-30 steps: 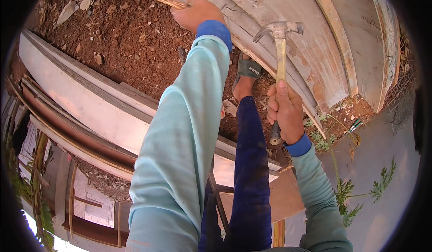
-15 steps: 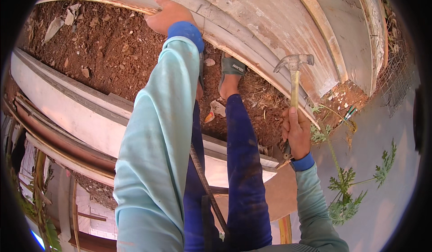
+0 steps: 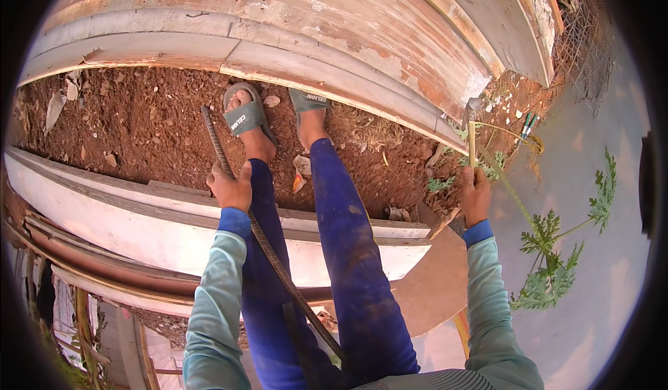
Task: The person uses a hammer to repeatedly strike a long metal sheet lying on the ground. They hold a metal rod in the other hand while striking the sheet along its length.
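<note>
My left hand (image 3: 232, 189) is closed around a ribbed steel rod (image 3: 278, 268). The rod runs from above the bare soil down between my legs, and its top end sticks out past my fingers. My right hand (image 3: 476, 196) grips a hammer (image 3: 472, 143) by its pale handle. The hammer's metal head points away from me, beside the right tip of a long white-faced board (image 3: 299, 70). Whether the head touches the board I cannot tell.
More weathered boards (image 3: 278, 7) are stacked beyond my sandalled feet. Behind them on my near side lies a second stack of white boards (image 3: 139, 199). Reddish soil (image 3: 153, 112) fills the gap. At right are a leafy plant (image 3: 550, 258), green-handled tools (image 3: 529, 125) and wire mesh (image 3: 588, 63).
My left hand has let go of the far board's edge and come back to grip the steel rod. The hammer has moved to the board's right tip. My view has shifted.
</note>
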Motion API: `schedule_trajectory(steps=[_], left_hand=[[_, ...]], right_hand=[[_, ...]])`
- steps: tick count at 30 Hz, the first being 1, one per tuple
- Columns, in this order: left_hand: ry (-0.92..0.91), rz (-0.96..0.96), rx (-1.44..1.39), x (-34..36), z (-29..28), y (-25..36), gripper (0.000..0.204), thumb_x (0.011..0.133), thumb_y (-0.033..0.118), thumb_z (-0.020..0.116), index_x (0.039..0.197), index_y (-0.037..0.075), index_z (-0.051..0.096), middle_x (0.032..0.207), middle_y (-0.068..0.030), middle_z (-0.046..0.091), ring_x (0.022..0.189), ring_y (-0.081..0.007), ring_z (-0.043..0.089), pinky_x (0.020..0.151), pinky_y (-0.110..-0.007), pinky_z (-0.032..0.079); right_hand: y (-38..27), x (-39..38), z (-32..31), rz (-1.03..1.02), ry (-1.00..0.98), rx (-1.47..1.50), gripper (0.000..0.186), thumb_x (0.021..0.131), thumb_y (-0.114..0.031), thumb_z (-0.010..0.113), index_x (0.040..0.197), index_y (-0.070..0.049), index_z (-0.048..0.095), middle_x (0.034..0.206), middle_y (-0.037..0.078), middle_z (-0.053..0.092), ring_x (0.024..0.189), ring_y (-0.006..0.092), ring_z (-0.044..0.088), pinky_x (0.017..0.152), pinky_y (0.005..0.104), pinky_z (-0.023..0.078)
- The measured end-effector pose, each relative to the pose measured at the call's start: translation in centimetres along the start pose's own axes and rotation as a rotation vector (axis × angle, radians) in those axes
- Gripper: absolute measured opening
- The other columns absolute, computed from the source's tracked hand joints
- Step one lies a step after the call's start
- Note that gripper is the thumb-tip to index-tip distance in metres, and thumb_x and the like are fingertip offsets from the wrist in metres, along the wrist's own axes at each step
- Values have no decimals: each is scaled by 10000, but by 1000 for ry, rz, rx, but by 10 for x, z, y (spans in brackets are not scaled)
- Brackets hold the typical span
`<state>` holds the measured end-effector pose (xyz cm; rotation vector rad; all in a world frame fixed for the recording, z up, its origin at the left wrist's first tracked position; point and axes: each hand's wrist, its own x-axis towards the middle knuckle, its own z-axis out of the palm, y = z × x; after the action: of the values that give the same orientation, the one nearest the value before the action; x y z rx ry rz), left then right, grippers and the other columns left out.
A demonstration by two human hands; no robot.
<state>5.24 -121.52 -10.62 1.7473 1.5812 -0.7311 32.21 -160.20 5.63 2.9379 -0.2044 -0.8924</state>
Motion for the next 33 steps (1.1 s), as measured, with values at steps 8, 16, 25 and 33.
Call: schedule_trajectory(steps=[8, 16, 25, 33], left_hand=[[-82, -58, 63, -40, 10, -25, 763, 772, -18, 642, 1458, 0, 308, 1304, -271, 498, 1201, -408, 538, 1034, -447, 430], [-82, 0, -87, -32, 24, -58, 615, 778, -62, 576, 1372, -54, 417, 1111, -197, 621, 1010, -300, 644, 919, -374, 485], [-182, -187, -316, -40, 31, -51, 525, 811, -34, 600, 1312, -88, 453, 933, -154, 646, 725, -193, 648, 657, -312, 523], [-297, -168, -425, -39, 27, -15, 377, 825, -45, 585, 1154, -42, 401, 872, -183, 625, 614, -235, 663, 538, -346, 539]], right_hand=[[64, 66, -6, -128, -92, -159, 293, 855, -300, 715, 920, -26, 632, 743, 185, 648, 666, 371, 623, 641, 449, 482], [38, 32, -10, 383, -683, 496, 259, 887, -262, 709, 944, -9, 697, 635, 54, 586, 513, 153, 541, 490, 339, 414], [66, 37, 18, 37, -186, 153, 260, 875, -218, 680, 980, 19, 662, 681, 116, 630, 653, 219, 622, 645, 399, 482], [44, 17, -20, 248, -294, 455, 131, 918, -149, 640, 941, -29, 593, 630, 60, 605, 561, 146, 596, 485, 321, 451]])
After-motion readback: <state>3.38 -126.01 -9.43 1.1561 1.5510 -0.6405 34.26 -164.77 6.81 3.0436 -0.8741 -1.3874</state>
